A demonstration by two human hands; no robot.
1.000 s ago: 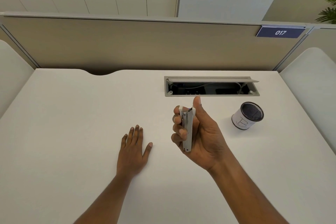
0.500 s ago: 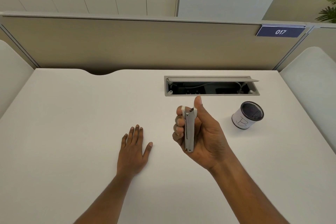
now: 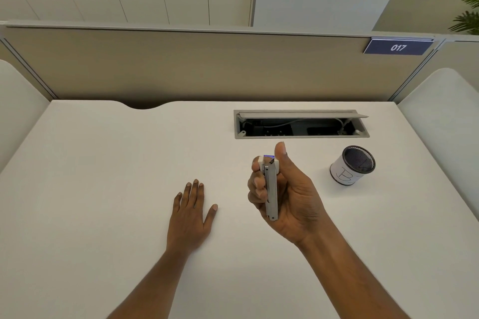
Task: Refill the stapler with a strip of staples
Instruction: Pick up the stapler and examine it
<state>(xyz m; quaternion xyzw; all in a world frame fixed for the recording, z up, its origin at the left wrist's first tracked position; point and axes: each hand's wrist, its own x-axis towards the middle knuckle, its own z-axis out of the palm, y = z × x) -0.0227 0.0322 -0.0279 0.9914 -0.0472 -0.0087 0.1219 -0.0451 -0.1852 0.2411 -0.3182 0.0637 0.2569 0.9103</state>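
Head view. Right hand [image 3: 290, 197] raised above the smooth white matt bench [image 3: 103, 163], gripping a slim grey metal stapler [image 3: 270, 189]. Fingers curled round its left side, thumb straight and pointing up along its right side. Stapler held upright on end, a long narrow bar with a flat brushed face; white plastic at the top end with a small blue patch showing. Whether staples sit inside cannot be made out.

Left hand [image 3: 190, 217] flat on the bench, palm down, fingers straight and close together, thumb spread; holds nothing, well apart from the stapler.

Right of the raised hand: round black wire-mesh pen pot wrapped in white paper [image 3: 352, 166], standing on the bench, a pen-drawn mark on the wrap. Behind the hand: rectangular grey metal cable tray [image 3: 300, 124] sunk into the bench, flap lifted, dark inside with cables. At the far edge, beige fabric partition [image 3: 181, 67] with a dark blue number plate "017" [image 3: 398, 46]. Green plant fronds [image 3: 469, 15] at top right.
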